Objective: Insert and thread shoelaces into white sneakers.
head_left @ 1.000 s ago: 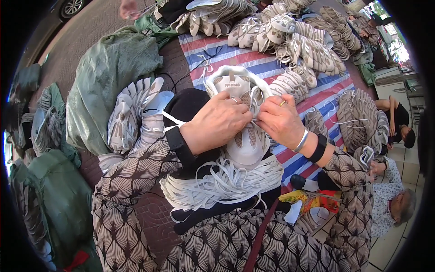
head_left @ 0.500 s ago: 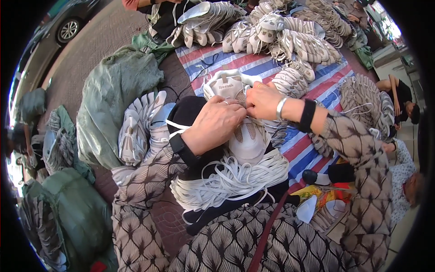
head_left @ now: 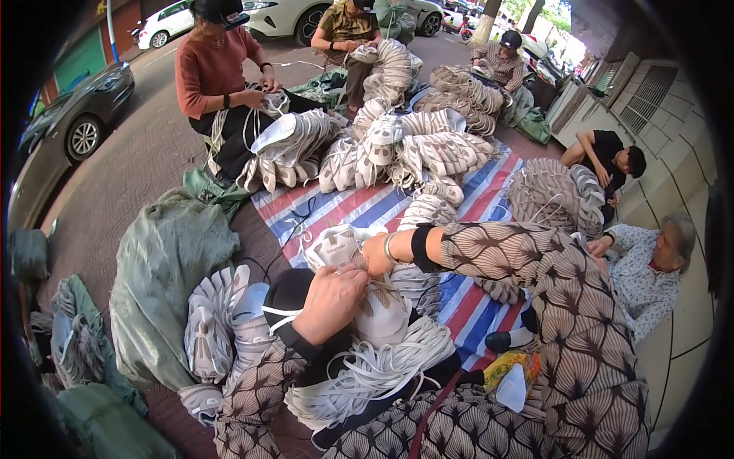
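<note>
shoe upper [head_left: 359, 294] | long axis runs away from the person | left hand [head_left: 332, 302], right hand [head_left: 376, 255] both gripping it

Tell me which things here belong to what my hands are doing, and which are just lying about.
In use:
left hand
right hand
white shoe upper
bundle of white laces

Lying about:
green sack
striped tarp
stacked uppers
parked car
</note>
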Demonstrator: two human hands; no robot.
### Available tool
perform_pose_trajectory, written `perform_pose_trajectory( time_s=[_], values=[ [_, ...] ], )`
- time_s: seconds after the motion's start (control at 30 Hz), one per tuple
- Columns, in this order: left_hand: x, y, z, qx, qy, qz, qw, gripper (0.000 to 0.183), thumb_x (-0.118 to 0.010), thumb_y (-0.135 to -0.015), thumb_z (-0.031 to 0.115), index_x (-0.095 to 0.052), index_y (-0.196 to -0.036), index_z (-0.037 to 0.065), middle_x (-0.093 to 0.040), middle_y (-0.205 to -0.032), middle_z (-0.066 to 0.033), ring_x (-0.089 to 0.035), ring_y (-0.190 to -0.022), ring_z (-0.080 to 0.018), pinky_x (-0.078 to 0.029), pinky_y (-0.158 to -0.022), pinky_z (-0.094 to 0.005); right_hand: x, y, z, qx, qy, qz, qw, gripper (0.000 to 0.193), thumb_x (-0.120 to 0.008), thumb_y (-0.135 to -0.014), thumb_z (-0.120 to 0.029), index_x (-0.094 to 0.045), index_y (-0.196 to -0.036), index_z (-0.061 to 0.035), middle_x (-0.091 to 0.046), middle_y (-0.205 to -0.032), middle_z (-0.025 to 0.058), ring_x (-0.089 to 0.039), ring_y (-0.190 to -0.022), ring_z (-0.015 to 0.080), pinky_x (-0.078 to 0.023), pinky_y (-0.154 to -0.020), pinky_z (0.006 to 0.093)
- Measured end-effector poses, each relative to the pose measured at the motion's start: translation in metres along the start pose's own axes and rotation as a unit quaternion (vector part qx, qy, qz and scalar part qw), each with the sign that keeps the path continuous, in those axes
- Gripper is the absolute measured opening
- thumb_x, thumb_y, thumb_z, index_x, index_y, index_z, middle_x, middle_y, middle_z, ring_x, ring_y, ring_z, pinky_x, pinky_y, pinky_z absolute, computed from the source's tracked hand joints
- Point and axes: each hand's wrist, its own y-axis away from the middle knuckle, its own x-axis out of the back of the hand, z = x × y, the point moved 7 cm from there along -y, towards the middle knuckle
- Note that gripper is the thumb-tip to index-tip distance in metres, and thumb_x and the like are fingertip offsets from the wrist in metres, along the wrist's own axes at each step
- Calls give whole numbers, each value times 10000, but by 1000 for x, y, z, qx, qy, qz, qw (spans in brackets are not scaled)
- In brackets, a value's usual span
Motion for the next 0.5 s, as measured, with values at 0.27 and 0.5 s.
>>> perform_pose_trajectory(
  time_s=[0.27, 0.5],
  values=[
    [4, -7, 0, -4, 2, 29, 1000, 117, -568, -854, 177, -544, -916, 81, -666, -899, -88, -623, -999, -204, -410, -884, -379, -3, -19, 14, -54, 13, 7, 998, 347, -660, -694, -328, -716, -898, -53, -678, -963, 138, -633, -920, 291, -479, -812, 378],
    [4, 1, -4, 11, 18, 23, 1000, 107, -578, -835, 160, -542, -895, 79, -668, -894, -104, -627, -999, -214, -414, -875, -394, -11, 3, 15, -140, -130, 135, 972, 339, -604, -759, -301, -701, -962, -47, -623, -1148, 134, -478, -1182, 309, -417, -917, 456]
  ],
)
